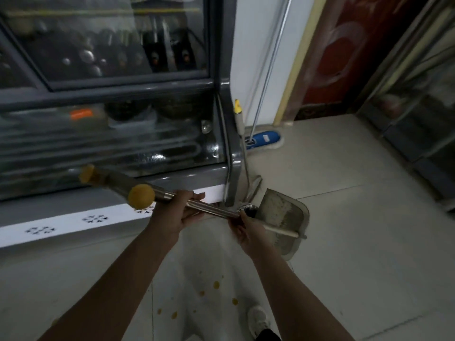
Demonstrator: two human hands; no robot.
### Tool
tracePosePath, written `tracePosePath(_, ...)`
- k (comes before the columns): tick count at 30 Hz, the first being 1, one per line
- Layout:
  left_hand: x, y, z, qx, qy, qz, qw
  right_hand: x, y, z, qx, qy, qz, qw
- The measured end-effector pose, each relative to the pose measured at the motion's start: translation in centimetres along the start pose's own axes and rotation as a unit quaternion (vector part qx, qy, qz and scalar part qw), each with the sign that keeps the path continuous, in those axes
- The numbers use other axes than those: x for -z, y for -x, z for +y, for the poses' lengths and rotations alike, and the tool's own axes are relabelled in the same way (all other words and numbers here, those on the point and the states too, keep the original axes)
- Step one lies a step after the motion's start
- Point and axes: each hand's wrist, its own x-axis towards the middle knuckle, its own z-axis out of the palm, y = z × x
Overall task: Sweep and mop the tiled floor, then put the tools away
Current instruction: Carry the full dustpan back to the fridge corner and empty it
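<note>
My left hand [182,211] grips a silver metal handle [211,209] with a yellow end cap [141,196]. A second, blurred yellow cap [87,173] shows behind it. My right hand [243,230] holds the handle's lower end, right beside a grey dustpan [288,217] that stands on the tiled floor [344,242]. Another pole with a yellow tip [237,112] leans upright against the cabinet corner. A flat mop with a blue head [264,139] rests on the floor by the wall, its silver pole [268,70] leaning up.
A grey glass-fronted display cabinet [229,143] fills the left side. A red door [344,57] and another glass case [418,107] stand at the right. Yellow spots [216,285] mark the tiles near my shoe [258,318].
</note>
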Motion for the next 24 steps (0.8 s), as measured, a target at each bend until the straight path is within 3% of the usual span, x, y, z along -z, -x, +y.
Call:
tracePosePath(8,-11.8,1.3,2.1,-0.005,-0.159,-0.051,0.986,4.6,0.1,-7.1,-0.035,-0.043,0.007,0.998)
tracePosePath(14,-22.8,2.2,0.5,-0.018,-0.245,-0.076,0.966,10.2,0.1,-15.5,-0.109,-0.065,-0.02,0.992)
tracePosePath(24,-35.8,2.2,-1.8,-0.042,-0.334,-0.137,0.932,15.1,0.1,-26.1,-0.103,0.004,-0.036,0.994)
